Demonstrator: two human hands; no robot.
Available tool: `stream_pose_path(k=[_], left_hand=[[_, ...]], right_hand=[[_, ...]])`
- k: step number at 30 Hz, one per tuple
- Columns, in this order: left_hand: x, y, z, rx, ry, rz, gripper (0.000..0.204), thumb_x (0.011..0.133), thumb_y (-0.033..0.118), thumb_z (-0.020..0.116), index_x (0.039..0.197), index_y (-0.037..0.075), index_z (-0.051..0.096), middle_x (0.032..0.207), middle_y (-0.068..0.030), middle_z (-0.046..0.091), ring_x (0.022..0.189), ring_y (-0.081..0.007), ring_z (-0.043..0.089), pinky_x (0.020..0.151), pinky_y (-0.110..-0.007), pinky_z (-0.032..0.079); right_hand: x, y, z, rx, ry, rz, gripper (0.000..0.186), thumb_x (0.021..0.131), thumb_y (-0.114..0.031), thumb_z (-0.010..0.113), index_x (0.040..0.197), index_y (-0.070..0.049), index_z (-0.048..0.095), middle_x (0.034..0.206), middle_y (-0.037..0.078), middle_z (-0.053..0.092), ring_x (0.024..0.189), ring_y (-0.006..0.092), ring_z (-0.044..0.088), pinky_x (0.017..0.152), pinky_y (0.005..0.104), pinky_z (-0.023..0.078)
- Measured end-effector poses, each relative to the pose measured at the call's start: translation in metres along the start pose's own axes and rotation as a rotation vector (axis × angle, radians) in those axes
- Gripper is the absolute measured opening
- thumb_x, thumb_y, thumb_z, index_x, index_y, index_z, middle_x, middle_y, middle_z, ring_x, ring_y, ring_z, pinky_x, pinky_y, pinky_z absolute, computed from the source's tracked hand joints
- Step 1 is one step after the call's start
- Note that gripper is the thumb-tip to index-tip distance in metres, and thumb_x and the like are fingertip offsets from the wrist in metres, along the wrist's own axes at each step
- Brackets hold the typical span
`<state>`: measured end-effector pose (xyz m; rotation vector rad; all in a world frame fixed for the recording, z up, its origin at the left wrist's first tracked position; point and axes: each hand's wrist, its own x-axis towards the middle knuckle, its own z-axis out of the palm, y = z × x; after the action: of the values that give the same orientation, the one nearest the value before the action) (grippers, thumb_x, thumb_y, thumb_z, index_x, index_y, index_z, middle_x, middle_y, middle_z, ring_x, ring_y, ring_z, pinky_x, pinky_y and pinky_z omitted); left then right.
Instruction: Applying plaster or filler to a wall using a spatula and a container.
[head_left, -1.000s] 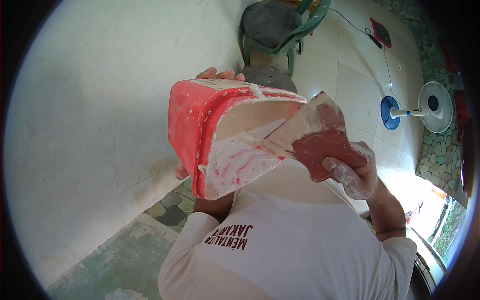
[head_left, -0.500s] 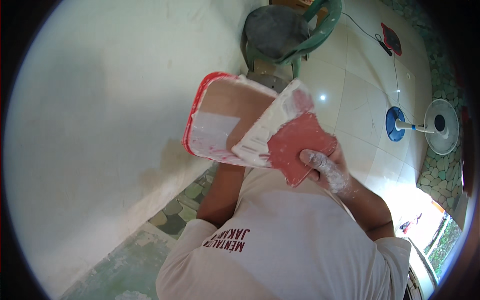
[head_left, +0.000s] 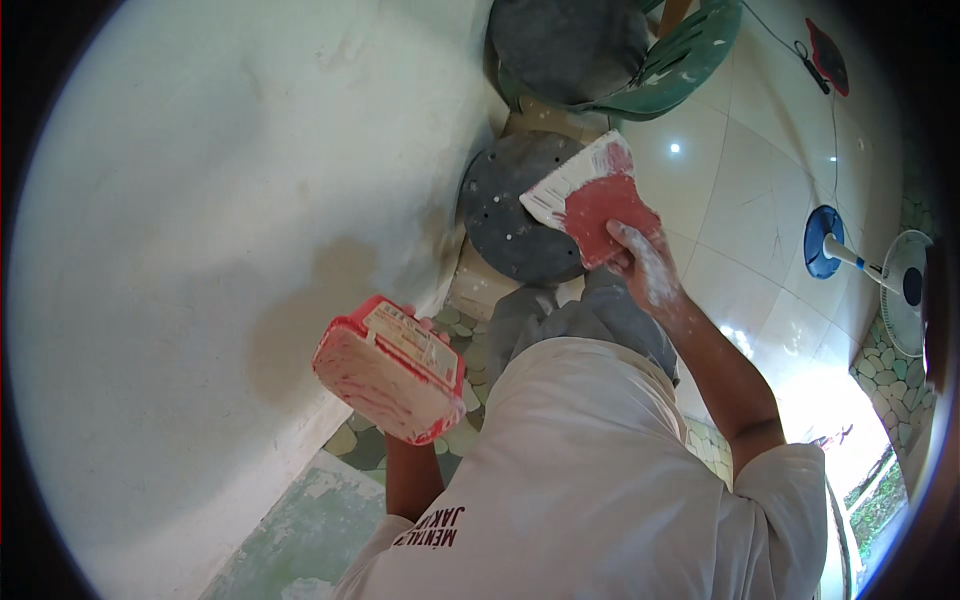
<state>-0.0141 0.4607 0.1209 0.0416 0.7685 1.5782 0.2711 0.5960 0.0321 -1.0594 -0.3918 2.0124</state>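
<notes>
A red plastic tub (head_left: 385,378), smeared inside with whitish putty, is tilted in my left hand (head_left: 430,326). Only some fingertips show past its labelled side; the rest of that hand is hidden behind it. My right hand (head_left: 648,268), dusted white, pinches a red putty scraper (head_left: 605,210) between thumb and fingers. White putty coats the scraper's wide edge. Scraper and tub are well apart, the scraper farther out and to the right.
A pale wall (head_left: 200,220) runs along my left. Ahead stand a round dark stool (head_left: 515,205) and a green plastic chair (head_left: 690,70) with a dark round seat. On the tiled floor to the right is a fan (head_left: 905,290) with a blue base and a cable.
The tub has moved down and left, away from the scraper, and has turned so its labelled side shows. The scraper no longer overlaps the tub. The view has shifted, showing the stool fully.
</notes>
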Motion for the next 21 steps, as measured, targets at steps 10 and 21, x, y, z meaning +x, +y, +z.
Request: stream_pose_path(k=[10, 21], left_hand=[[0.019, 0.055, -0.05, -0.115, -0.177, -0.323, 0.076, 0.085, 0.057, 0.051, 0.125, -0.006, 0.04, 0.12, -0.0218, 0.048, 0.113, -0.0384, 0.051, 0.095, -0.054, 0.045], [-0.007, 0.098, -0.117, 0.004, -0.081, -0.503, 0.072, 0.079, 0.054, 0.055, 0.127, 0.001, 0.04, 0.111, -0.0217, 0.053, 0.104, -0.0374, 0.055, 0.09, -0.051, 0.047]], right_hand=[[0.071, 0.164, 0.002, -0.055, 0.083, 0.046, 0.022, 0.088, -0.02, 0.062, 0.107, -0.009, 0.058, 0.085, 0.001, 0.065, 0.067, 0.0076, 0.058, 0.052, 0.0215, 0.039], [0.11, 0.347, 0.051, 0.029, 0.386, 0.074, 0.021, 0.088, -0.018, 0.061, 0.106, -0.007, 0.061, 0.084, 0.002, 0.067, 0.065, 0.0094, 0.061, 0.05, 0.0222, 0.044]])
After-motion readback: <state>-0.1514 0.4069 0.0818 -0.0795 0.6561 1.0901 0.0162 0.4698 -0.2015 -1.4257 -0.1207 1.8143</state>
